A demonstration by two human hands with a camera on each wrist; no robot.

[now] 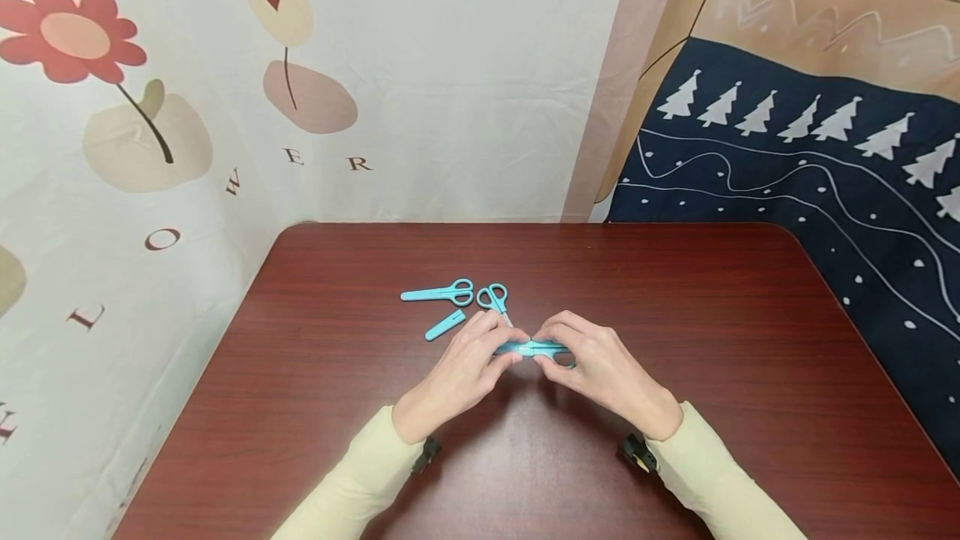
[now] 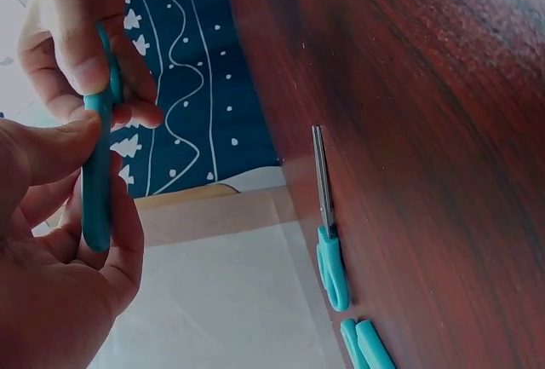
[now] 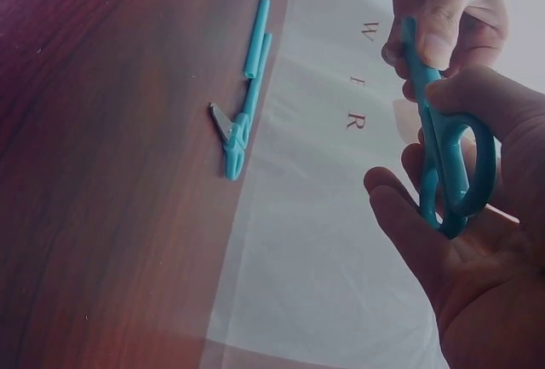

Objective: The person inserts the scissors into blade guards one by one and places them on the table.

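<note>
Both hands hold one pair of light blue scissors [image 3: 483, 169] above the table. My left hand [image 1: 467, 361] pinches the blue blade cover [image 2: 96, 203] that encloses the blades. At the handle end, my right hand [image 1: 600, 361] grips the scissors by thumb and fingers, the finger loops showing in the right wrist view. Beyond the hands lie a second, covered pair of scissors [image 1: 437, 293] and a third pair with bare metal blades [image 1: 492, 298], its tips partly behind the left hand. A loose blade cover [image 1: 446, 325] lies left of the left hand.
The reddish-brown wooden table [image 1: 675, 273] extends to both sides. A pale cloth with flower prints [image 1: 465, 65] hangs behind its back edge, and a dark blue cloth with white trees [image 1: 787, 157] hangs at the right.
</note>
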